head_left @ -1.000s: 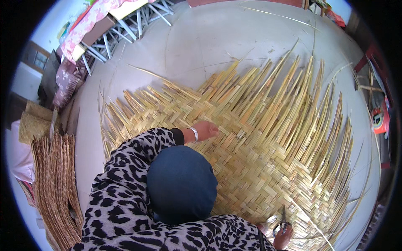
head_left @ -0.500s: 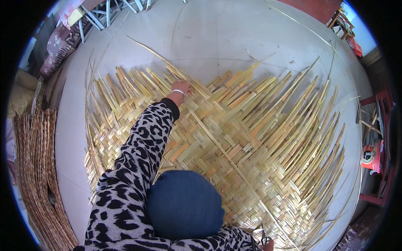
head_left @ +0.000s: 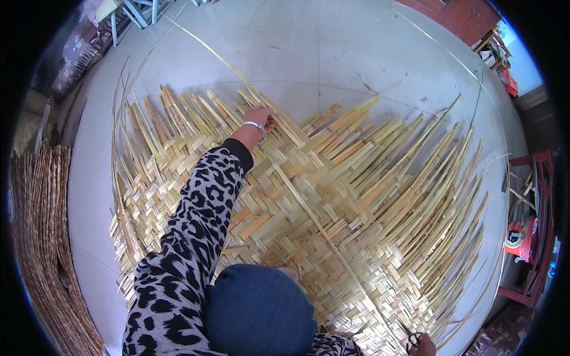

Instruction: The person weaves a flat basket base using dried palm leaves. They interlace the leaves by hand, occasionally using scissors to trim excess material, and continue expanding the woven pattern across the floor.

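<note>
On the pale concrete floor (head_left: 332,53), in the head view, a large woven mat (head_left: 309,219) of flat yellow bamboo strips spreads out, its herringbone weave tight in the middle and its unwoven strip ends fanning loose toward the far and right edges. The left hand (head_left: 259,117) reaches far out along a leopard-print sleeve (head_left: 196,237), a bangle at the wrist, and rests at the far edge of the mat; its fingers are curled together around a long thin strip (head_left: 309,207) that runs diagonally from the far left of the floor, through the hand, and across the weave toward the near right. The right hand (head_left: 423,345) shows only partly at the lower edge, beside the near end of that strip; it seems to be near a small dark tool, but I cannot tell whether its fingers are apart or closed. A knee in blue denim (head_left: 258,311) rests on the near part of the mat. To the left, a stack of darker brown woven mats (head_left: 44,237) lies on the floor, well apart from the hands. A red frame (head_left: 534,237) stands at the right edge.
</note>
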Demonstrator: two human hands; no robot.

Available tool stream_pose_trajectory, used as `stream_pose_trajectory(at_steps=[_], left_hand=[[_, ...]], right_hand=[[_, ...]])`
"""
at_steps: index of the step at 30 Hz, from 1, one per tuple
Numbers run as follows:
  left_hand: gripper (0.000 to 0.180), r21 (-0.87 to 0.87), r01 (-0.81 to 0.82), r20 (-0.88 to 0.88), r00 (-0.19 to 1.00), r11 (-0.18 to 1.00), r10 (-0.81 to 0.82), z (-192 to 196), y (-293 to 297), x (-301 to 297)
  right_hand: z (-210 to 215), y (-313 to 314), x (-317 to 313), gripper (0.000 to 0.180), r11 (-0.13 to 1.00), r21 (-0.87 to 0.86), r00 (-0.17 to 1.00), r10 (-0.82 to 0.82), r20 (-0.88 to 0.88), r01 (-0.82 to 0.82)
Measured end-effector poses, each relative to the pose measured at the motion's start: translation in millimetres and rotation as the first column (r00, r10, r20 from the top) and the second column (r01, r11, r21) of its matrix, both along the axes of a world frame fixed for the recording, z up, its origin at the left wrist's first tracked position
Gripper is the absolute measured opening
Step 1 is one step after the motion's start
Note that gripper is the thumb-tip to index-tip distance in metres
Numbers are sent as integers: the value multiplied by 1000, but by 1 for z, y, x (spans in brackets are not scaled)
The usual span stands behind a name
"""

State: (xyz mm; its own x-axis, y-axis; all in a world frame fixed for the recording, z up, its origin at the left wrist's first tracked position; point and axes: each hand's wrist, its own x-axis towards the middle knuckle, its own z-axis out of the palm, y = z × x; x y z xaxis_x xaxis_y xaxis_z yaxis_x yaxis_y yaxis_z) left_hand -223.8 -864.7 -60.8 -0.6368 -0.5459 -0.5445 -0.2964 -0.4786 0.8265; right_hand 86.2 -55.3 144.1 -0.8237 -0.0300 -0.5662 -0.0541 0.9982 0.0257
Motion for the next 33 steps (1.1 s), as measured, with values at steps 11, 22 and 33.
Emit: stream_pose_trajectory(at_steps=[11,22,33], left_hand=[[11,-133,54,-123,990,990,-71,41,-25,12],[21,-699,17,-112,985,715,-133,122,12,63],[20,-488,-187,-325,946,852,22,122,53,92]], right_hand=[[-12,-220,-144,61,851,-453,940,-121,320,264],[-56,-502,-209,53,256,-803,719,356,597,539],[-62,-592,-219,63,52,-705,665,291,688,707]])
